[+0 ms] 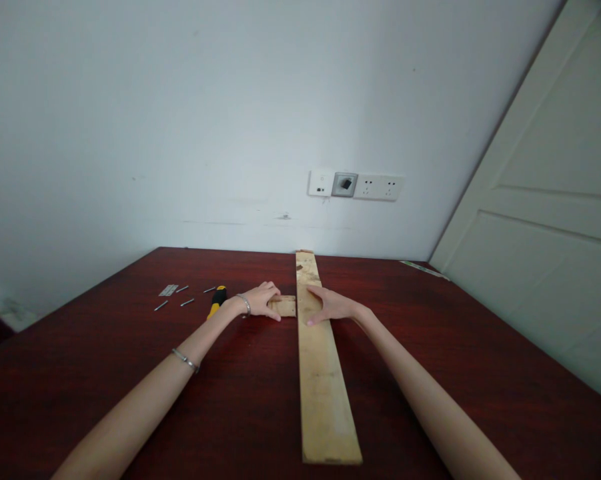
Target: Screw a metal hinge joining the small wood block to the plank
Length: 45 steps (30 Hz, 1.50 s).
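A long pale wooden plank (323, 380) lies lengthwise on the dark red table (130, 373), running away from me toward the wall. My right hand (330, 305) rests flat on the plank, fingers spread. My left hand (261, 300) is closed around a small wooden block (285, 306) that butts against the plank's left edge. I wear two thin bracelets on my left arm.
A yellow-and-black screwdriver (217, 301) lies just left of my left wrist. Several nails or screws (186, 301) and a small metal hinge (168, 290) lie further left. A wall socket strip (355, 185) sits above the table. A white door (550, 220) stands at right.
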Each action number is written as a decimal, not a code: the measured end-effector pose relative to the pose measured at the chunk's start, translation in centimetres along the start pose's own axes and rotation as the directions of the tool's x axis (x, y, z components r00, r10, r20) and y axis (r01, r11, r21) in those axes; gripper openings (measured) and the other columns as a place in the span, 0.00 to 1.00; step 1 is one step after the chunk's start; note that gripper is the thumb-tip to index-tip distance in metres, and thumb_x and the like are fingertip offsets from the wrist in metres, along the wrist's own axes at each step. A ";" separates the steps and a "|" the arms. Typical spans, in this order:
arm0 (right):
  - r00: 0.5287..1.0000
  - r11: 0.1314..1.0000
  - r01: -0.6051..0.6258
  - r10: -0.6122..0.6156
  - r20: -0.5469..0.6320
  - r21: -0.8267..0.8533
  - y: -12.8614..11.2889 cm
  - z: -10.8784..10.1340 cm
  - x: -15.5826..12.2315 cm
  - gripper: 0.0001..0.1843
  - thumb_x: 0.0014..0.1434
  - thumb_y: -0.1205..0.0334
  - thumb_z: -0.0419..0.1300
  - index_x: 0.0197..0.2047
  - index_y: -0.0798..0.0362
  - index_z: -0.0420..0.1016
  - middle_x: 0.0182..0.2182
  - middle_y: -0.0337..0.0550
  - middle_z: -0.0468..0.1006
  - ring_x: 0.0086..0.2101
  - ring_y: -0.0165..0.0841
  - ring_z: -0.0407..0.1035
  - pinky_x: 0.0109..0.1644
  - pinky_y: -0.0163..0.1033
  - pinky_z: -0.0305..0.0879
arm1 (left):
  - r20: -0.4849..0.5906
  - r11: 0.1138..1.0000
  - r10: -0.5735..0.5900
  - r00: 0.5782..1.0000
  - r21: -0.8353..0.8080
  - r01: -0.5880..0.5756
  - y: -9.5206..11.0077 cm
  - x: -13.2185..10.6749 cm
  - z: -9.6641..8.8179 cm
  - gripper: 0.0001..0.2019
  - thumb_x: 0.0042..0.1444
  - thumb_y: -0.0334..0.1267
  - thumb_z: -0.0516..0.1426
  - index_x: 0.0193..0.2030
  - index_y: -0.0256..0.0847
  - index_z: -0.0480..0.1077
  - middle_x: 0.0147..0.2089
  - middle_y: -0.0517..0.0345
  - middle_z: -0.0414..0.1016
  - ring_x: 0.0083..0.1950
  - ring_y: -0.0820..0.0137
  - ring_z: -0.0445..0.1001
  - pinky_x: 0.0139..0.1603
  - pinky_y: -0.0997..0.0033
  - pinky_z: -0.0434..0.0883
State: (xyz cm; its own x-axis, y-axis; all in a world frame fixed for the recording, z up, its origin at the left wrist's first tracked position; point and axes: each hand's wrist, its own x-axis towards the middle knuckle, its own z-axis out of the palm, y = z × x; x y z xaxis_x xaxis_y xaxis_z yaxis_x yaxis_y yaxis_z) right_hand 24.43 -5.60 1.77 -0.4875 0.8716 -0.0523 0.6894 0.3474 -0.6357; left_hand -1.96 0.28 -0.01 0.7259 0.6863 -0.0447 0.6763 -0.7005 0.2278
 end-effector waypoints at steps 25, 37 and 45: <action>1.000 1.000 0.020 -0.020 -0.007 -0.007 0.3 0.2 0.2 0.61 0.35 0.39 0.70 0.67 0.58 0.55 0.64 0.60 0.58 0.63 0.52 0.53 0.67 0.54 0.46 | 0.052 0.996 -0.081 0.995 0.044 0.079 0.7 -0.3 -0.5 0.45 0.44 0.57 0.63 0.63 0.32 0.56 0.58 0.41 0.61 0.60 0.53 0.60 0.58 0.64 0.61; 1.000 1.000 0.019 -0.019 -0.013 -0.010 0.0 0.0 0.0 0.62 0.35 0.40 0.71 0.67 0.59 0.54 0.65 0.60 0.56 0.63 0.53 0.53 0.67 0.54 0.46 | 0.044 0.996 -0.089 0.995 0.020 0.089 0.4 -0.3 -0.1 0.47 0.42 0.59 0.63 0.64 0.35 0.54 0.60 0.39 0.59 0.62 0.49 0.58 0.59 0.58 0.60; 0.999 1.000 0.022 -0.022 -0.026 0.003 0.1 0.0 0.0 0.60 0.34 0.42 0.72 0.66 0.58 0.57 0.64 0.59 0.58 0.62 0.53 0.54 0.67 0.55 0.47 | -0.230 0.992 -0.045 0.972 -0.125 0.016 -1.4 -1.6 -3.7 0.31 0.51 0.54 0.59 0.58 0.38 0.63 0.54 0.46 0.67 0.57 0.59 0.63 0.58 0.61 0.61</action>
State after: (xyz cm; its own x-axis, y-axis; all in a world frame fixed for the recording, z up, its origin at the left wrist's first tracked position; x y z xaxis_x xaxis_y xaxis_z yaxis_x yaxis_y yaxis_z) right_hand 24.50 -5.53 1.65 -0.4888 0.8722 -0.0181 0.6769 0.3660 -0.6387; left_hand -4.54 0.90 3.31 0.6464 0.7438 0.1701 0.6672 -0.6592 0.3469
